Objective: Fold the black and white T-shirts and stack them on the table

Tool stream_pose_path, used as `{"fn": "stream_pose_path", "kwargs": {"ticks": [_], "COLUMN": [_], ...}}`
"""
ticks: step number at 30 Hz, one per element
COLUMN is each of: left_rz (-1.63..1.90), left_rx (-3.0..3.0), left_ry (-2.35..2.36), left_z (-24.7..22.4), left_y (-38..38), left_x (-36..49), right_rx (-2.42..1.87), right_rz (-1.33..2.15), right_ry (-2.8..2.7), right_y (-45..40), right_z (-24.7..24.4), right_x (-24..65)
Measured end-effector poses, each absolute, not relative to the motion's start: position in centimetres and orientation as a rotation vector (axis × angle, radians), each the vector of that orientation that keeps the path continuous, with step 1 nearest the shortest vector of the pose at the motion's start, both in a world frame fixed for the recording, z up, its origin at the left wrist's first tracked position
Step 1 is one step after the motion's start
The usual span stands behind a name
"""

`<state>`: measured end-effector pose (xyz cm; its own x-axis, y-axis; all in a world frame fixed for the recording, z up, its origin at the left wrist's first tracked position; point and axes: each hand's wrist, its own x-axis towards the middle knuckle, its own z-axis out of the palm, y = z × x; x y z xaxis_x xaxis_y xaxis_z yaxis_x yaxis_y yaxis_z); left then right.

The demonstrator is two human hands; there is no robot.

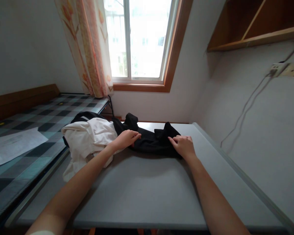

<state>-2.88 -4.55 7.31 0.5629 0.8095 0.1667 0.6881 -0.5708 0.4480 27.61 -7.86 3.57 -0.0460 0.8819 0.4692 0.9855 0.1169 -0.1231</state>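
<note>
A black garment (149, 140) lies bunched across the far part of the grey-white table (142, 192). My right hand (183, 145) pinches its right end, where a fold of the cloth stands up. Over the garment's left part, my left hand (127, 138) has its fingers drawn together on the black cloth. Beside my left wrist a crumpled white garment (90, 137) hangs toward the near side, with more black cloth behind it. The exact kind of either garment is hidden by the folds.
A bed with a checked cover (56, 112) runs along the left, with paper sheets (19, 147) on it. A window (142, 42) and a flowered curtain (88, 49) are ahead. On the right wall are a wooden shelf (254, 37) and a plugged cable (245, 107).
</note>
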Motion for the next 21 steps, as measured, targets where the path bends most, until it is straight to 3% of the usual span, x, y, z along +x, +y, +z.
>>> {"fn": "stream_pose_path", "kwargs": {"ticks": [7,15,21], "left_rz": [0.37,0.375,0.396], "left_rx": [2.788,2.901,2.917], "left_ry": [1.067,1.278,1.299], "left_z": [5.0,2.6,2.6], "left_y": [-4.3,-4.7,-4.7], "left_x": [-2.7,-1.7,-1.4], "right_rx": [-1.322,-1.564,-1.85], "right_rz": [-0.432,-0.421,-0.479], "right_ry": [-2.296,-2.103,-1.432], "right_y": [-8.2,-7.1,-6.9], "right_z": [2.6,1.8,2.9], "right_x": [25.3,25.8,30.3]}}
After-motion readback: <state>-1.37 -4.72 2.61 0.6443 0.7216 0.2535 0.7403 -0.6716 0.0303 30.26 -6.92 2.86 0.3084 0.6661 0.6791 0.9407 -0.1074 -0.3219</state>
